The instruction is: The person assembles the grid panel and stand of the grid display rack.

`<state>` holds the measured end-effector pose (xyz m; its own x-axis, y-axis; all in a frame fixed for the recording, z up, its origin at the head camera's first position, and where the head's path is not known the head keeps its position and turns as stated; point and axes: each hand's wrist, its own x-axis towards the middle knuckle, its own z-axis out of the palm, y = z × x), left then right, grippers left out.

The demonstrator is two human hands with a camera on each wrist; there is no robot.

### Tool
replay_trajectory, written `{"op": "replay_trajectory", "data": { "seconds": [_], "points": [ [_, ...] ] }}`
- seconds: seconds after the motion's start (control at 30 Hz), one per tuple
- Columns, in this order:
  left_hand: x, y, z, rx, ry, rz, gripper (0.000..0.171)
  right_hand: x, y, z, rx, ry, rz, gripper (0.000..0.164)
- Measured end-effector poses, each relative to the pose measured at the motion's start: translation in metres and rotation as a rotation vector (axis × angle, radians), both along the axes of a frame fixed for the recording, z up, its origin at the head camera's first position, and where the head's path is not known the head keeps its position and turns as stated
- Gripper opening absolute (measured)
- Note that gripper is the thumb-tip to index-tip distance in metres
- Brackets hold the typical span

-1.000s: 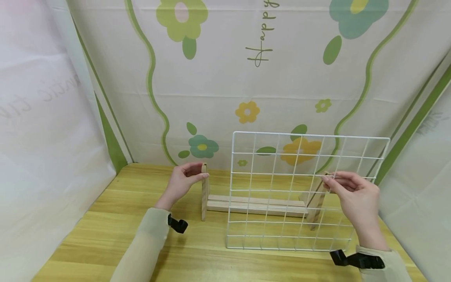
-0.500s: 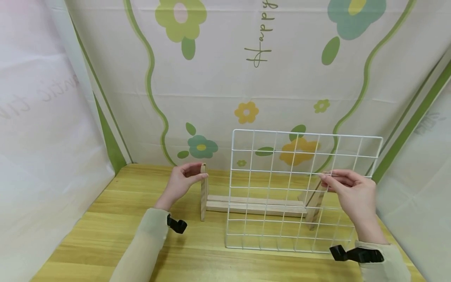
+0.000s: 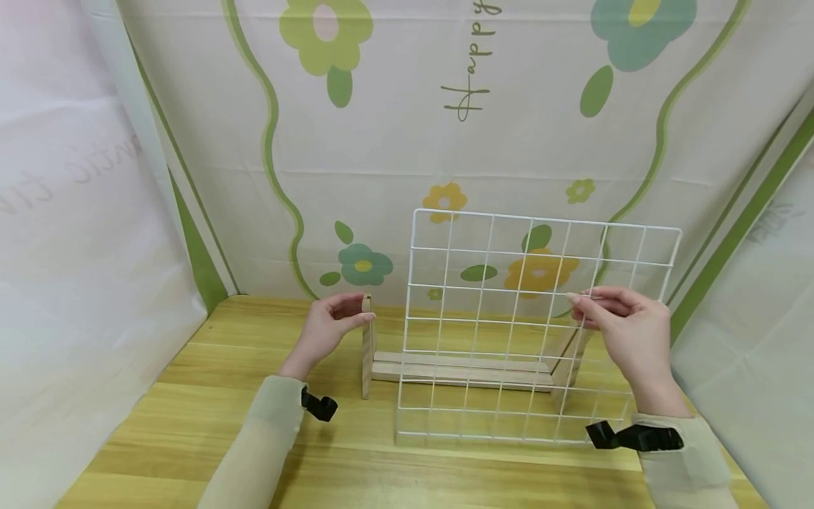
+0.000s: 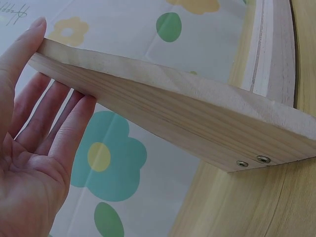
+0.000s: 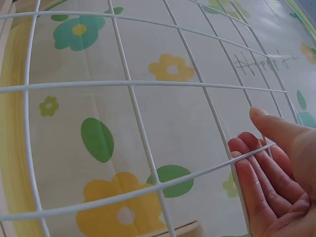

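Note:
My left hand [image 3: 324, 330] pinches the top of the left wooden upright [image 3: 367, 357] of a pale wooden stand. In the left wrist view, the thumb lies over the top end of that board [image 4: 173, 103] and the fingers are beneath it. Two screws [image 4: 263, 159] show near its foot. A grooved wooden bar [image 3: 458, 375] joins the left upright to the right one [image 3: 572, 357]. With thumb and fingers, my right hand [image 3: 636, 339] holds a white wire grid panel [image 3: 518, 290] by its wires, in front of the stand. The right wrist view shows the fingers [image 5: 269, 182] at a wire crossing.
The stand rests on a wood-grain table [image 3: 210, 396]. A white cloth backdrop [image 3: 381, 134] with printed flowers rises behind it, and white cloth panels [image 3: 83, 247] close off both sides. Black straps [image 3: 636, 437] sit on the wrists.
My right hand has raised the wire grid panel and moved it slightly left, so its lower edge now sits higher. The left hand and the wooden stand have stayed put.

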<state>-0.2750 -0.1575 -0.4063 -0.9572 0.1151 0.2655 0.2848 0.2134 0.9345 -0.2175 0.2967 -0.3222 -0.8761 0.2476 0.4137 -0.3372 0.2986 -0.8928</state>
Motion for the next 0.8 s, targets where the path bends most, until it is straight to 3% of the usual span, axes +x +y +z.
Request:
{"op": "replay_trajectory", "data": {
  "seconds": [0.33,0.8],
  "points": [
    [0.001,0.001,0.000,-0.011,0.022,0.006,0.048,-0.004,-0.013,0.020,0.115,-0.037,-0.075,0.043],
    [0.000,0.001,-0.001,0.002,0.006,0.002,0.048,-0.010,-0.021,0.041,0.074,-0.043,-0.075,0.043]
  ]
}}
